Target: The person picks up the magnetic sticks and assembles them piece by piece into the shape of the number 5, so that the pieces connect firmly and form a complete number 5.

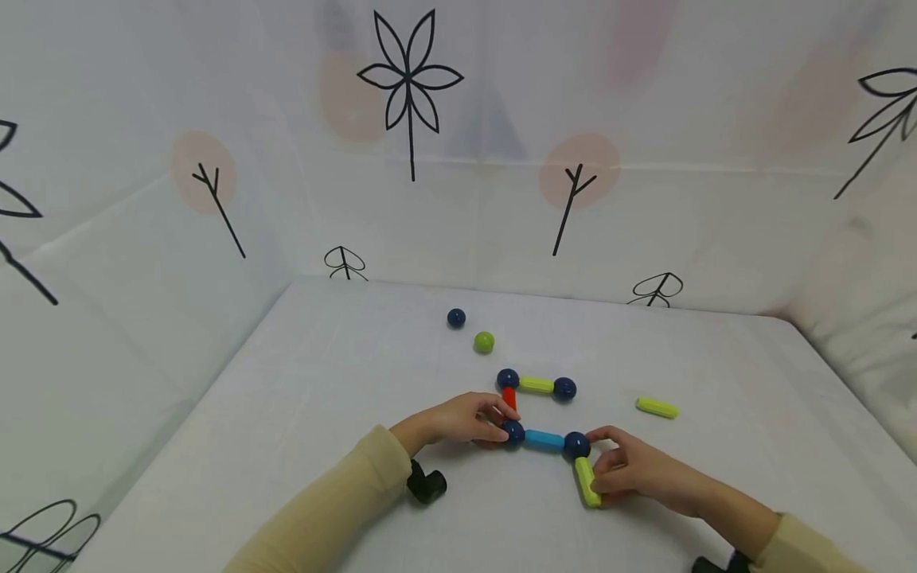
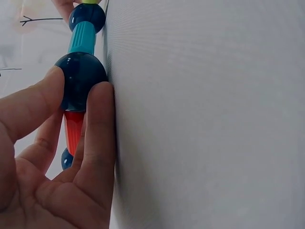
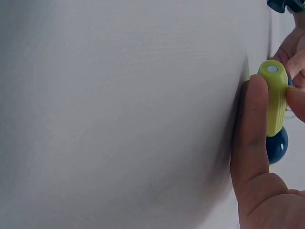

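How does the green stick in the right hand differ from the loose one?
The right hand pinches the held stick; the loose stick lies untouched. The held stick meets a blue ball; the loose stick touches none. The held stick points mostly front to back, the loose stick mostly sideways. Both are yellow-green.

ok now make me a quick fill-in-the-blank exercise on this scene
The ball pinched by the left hand is dark ____.
The stick running from it away from the person is ____.
The right hand grips a yellow-green ____.
The loose ball nearer the hands is ____.

Missing words: blue; red; stick; green.
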`<state>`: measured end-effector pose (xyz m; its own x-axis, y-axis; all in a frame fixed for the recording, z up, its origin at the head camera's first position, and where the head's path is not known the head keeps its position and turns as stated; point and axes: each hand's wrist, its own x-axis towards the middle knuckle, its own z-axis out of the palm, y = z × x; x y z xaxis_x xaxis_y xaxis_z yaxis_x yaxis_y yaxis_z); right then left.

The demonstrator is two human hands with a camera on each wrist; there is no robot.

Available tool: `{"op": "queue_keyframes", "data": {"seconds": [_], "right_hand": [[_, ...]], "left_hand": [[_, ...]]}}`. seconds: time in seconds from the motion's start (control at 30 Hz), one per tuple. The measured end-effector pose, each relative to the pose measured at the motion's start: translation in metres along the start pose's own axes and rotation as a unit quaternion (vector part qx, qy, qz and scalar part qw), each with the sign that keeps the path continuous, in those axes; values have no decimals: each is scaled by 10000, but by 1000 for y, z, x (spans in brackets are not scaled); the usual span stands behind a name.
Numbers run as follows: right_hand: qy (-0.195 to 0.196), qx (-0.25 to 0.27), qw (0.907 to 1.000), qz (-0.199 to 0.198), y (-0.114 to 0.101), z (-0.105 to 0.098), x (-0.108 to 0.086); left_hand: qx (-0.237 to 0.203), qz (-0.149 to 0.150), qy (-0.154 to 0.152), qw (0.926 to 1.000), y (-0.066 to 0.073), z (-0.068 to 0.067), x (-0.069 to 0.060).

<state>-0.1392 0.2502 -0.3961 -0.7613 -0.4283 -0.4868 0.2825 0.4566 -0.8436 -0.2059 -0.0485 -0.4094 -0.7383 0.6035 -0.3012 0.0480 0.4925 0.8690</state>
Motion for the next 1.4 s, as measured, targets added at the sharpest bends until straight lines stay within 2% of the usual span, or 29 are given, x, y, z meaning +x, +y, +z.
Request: {"op": "queue_keyframes", "data": {"seconds": [0.67,1.03,1.2,1.4], "right_hand": [[-93,328,9994,-25,-4,2,9],[148,414,9990,-102,-2,-2,11],[143,473,9987,-77,-2,-1,11],[128,475,9988,-73,-2,-1,12]], "left_hand": [[-15,66,55,10000,2,-2,-2],[-545,-17,46,9985,2,-8,-2],[-608,-23,279,9978,-2,-16,-1],[-579,-209,898,9940,-9,-28,5]]}}
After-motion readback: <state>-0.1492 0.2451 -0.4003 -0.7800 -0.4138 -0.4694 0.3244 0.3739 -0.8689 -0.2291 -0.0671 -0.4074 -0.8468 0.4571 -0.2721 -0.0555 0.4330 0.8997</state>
